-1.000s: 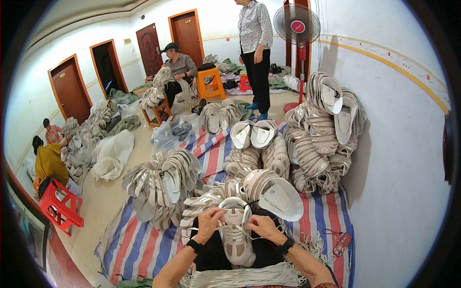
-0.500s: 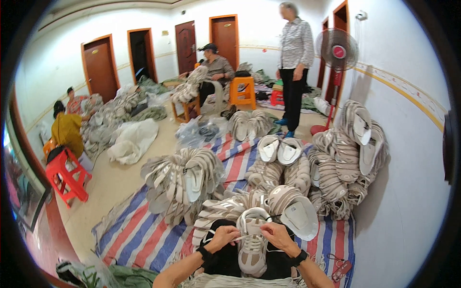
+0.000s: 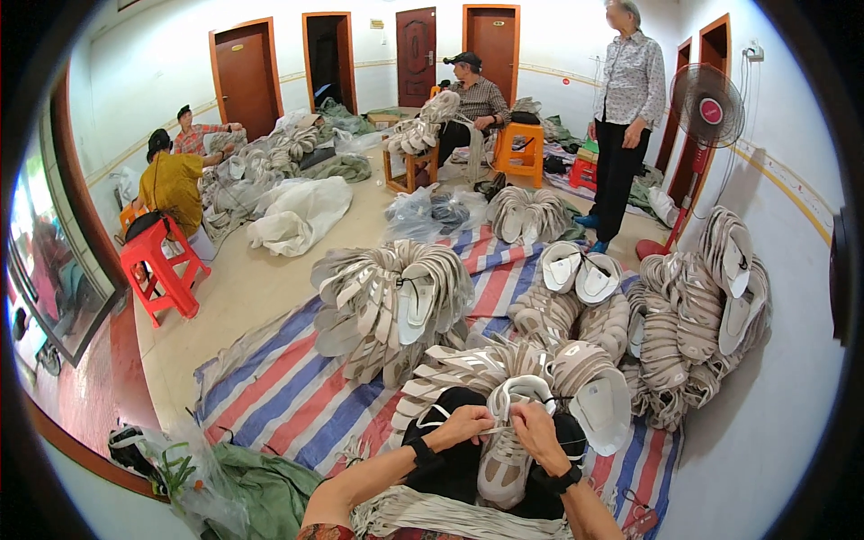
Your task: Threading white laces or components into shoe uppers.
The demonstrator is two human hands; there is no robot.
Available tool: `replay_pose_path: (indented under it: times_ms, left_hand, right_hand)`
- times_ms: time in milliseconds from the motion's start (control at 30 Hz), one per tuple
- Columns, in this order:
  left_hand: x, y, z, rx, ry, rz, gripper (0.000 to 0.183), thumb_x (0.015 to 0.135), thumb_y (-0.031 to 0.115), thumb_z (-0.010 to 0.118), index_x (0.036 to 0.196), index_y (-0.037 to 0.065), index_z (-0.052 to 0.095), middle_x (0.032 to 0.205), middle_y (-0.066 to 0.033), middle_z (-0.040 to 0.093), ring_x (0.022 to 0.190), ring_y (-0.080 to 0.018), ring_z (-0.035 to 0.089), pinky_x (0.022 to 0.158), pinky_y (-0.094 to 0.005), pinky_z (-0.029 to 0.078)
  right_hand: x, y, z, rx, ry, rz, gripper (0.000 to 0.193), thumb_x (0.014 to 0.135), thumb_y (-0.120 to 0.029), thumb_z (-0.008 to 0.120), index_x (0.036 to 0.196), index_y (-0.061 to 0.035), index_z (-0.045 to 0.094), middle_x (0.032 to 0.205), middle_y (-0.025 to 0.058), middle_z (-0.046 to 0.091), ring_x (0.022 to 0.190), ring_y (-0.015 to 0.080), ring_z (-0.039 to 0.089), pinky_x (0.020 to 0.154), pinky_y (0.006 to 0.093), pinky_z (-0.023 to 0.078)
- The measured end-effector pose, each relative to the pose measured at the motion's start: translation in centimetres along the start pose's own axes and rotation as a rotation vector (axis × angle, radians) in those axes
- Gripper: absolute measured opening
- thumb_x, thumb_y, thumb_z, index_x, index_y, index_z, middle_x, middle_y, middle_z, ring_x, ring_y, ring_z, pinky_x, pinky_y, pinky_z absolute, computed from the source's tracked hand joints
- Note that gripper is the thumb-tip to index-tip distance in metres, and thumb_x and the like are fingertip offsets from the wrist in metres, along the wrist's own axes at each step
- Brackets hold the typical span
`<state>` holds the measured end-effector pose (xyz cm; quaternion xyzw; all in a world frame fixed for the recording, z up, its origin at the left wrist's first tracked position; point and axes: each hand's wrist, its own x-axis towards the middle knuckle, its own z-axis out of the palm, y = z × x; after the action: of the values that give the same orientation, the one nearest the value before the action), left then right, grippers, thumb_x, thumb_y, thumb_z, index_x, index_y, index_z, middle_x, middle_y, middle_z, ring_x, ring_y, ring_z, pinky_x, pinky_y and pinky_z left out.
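A beige and white shoe upper (image 3: pixel 502 477) rests on my lap between my knees, its toe toward me and pale lacing across its front. My left hand (image 3: pixel 470 424) is closed in a pinch on a white shoelace (image 3: pixel 437 414), which loops out beside its fingers over my dark trouser leg. My right hand (image 3: pixel 537 429) pinches lace at the top of the lacing, close to the left fingertips. The exact crossing of the lace there is too small to make out. A bundle of loose pale laces (image 3: pixel 450 517) lies across my lap.
Bundles of shoe uppers (image 3: pixel 396 297) stand ahead on a striped sheet (image 3: pixel 288 396), with more stacked along the right wall (image 3: pixel 684 333). A standing person (image 3: pixel 630 117) is near a floor fan (image 3: pixel 707 117). Others sit farther back. A red stool (image 3: pixel 162 261) is left.
The view has swung left, so the scene sits farther right. My hands have come closer together over the shoe; the lace stretched between them before now loops out on the left.
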<state>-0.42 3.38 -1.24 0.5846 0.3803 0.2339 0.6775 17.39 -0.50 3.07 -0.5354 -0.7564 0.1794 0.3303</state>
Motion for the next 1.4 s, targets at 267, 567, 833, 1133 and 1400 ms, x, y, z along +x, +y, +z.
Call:
replay_pose_path:
  times_ms: [267,567,833,1133,1400]
  left_hand:
    - [1.0,-1.6,0.7,0.039,0.009,0.035,0.013,0.085,0.014,0.05,0.08,0.004,0.055,0.07,-0.0018,0.057,0.059,-0.0093,0.056,0.05,-0.021,0.045]
    - [0.7,-0.2,-1.0,0.046,0.016,-0.009,0.012,0.085,0.014,0.05,0.082,0.003,0.053,0.07,-0.0027,0.056,0.059,-0.0093,0.055,0.053,-0.0219,0.048]
    - [-0.2,0.7,0.4,0.088,0.01,-0.052,0.011,0.084,0.012,0.049,0.08,0.003,0.052,0.07,-0.0025,0.056,0.06,-0.0088,0.054,0.054,-0.0209,0.046]
    - [0.3,0.4,0.5,0.32,0.17,0.115,0.012,0.082,0.011,0.052,0.079,0.001,0.055,0.067,-0.0063,0.058,0.057,-0.0115,0.057,0.049,-0.0235,0.047]
    - [1.5,-0.5,3.9,0.924,0.358,0.534,0.009,0.074,0.009,0.05,0.072,0.002,0.054,0.069,-0.0191,0.056,0.06,-0.0362,0.057,0.051,-0.0416,0.046]
  right_hand:
    - [-0.7,1.3,0.4,0.069,-0.162,0.085,0.016,0.074,-0.009,0.049,0.085,0.0009,0.056,0.073,0.0159,0.056,0.068,0.0292,0.055,0.061,0.0364,0.042]
    - [0.9,1.2,-0.4,0.216,-0.26,0.01,0.023,0.07,-0.003,0.047,0.091,-0.0007,0.058,0.067,0.0122,0.052,0.062,0.022,0.05,0.057,0.0316,0.04]
    - [-0.1,1.0,-0.8,0.245,-0.284,0.072,0.022,0.066,-0.002,0.051,0.087,0.0007,0.058,0.065,0.012,0.052,0.06,0.0235,0.05,0.055,0.0324,0.039]
    - [0.7,1.4,-0.5,0.161,-0.234,-0.046,0.021,0.068,-0.007,0.05,0.086,-0.001,0.059,0.068,0.0163,0.052,0.067,0.0305,0.052,0.06,0.0378,0.04]
    - [-1.1,2.5,-0.9,0.006,-0.219,-0.08,0.016,0.07,-0.008,0.05,0.082,-0.0022,0.057,0.066,0.0158,0.047,0.065,0.0314,0.048,0.058,0.039,0.037]
